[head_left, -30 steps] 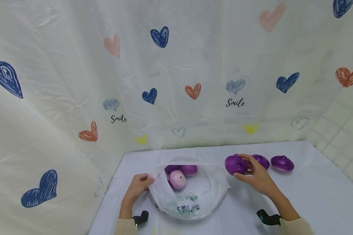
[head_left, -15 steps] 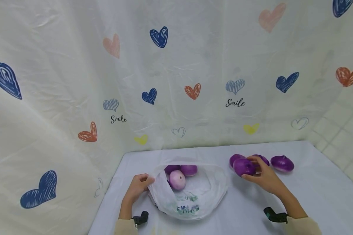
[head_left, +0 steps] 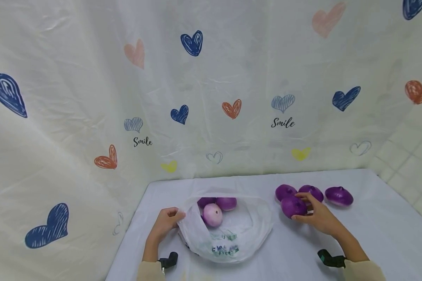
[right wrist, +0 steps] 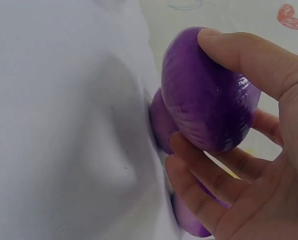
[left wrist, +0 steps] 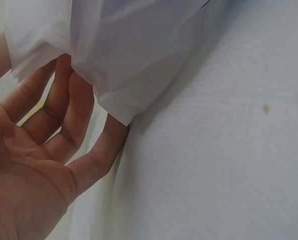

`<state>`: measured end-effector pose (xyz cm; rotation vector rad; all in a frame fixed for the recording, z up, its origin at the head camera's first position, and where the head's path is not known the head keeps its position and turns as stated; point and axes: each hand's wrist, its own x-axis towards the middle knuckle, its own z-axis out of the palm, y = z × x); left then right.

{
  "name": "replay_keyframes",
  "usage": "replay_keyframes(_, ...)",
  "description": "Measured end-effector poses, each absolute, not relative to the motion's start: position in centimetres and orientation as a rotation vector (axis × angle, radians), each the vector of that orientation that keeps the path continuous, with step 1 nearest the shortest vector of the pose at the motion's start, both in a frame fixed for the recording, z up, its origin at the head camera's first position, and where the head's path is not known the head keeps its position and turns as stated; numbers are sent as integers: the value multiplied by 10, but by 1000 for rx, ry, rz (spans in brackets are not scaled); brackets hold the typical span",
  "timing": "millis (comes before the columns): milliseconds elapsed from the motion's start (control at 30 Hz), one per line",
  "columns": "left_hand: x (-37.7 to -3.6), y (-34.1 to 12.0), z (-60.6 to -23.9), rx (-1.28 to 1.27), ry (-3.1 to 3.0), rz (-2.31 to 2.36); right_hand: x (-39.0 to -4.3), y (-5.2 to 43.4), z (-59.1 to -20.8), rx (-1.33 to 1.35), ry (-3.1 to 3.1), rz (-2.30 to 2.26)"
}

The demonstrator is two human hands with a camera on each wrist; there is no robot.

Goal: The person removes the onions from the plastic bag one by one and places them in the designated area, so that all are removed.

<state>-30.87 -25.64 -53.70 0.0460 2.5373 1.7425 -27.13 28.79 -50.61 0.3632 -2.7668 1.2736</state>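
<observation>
A white plastic bag lies open on the white table, with three onions inside, one pale and two purple behind it. My left hand pinches the bag's left rim; in the left wrist view its fingers curl behind the plastic. My right hand grips a purple onion low over the table, thumb on top and fingers below, as the right wrist view shows on the onion. Three more purple onions lie just behind it.
A cream sheet printed with hearts and "Smile" hangs behind and to the left of the table. A tiled wall stands at the right. Bare tabletop lies right of the onions and between bag and right hand.
My right hand has carried its purple onion right and down, away from the bag's edge and up against the onions on the table. The left hand and bag have stayed put.
</observation>
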Motion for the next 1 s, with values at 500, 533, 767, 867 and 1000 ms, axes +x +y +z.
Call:
replay_keyframes(500, -308, -256, -535, 93, 2504, 1778, -273, 292, -518, 353, -2817, 1260)
replay_keyframes(533, -307, -256, -535, 90, 2505, 1778, -273, 293, -518, 361, -2819, 1261)
replay_keyframes(767, -305, -254, -532, 83, 2516, 1776, -275, 296, -525, 365, -2844, 1283)
replay_keyframes(867, -304, -253, -531, 78, 2518, 1772, -276, 297, -528, 361, -2848, 1293)
replay_keyframes(1000, -305, -253, -531, 69, 2526, 1760, -277, 298, -530, 363, -2842, 1312)
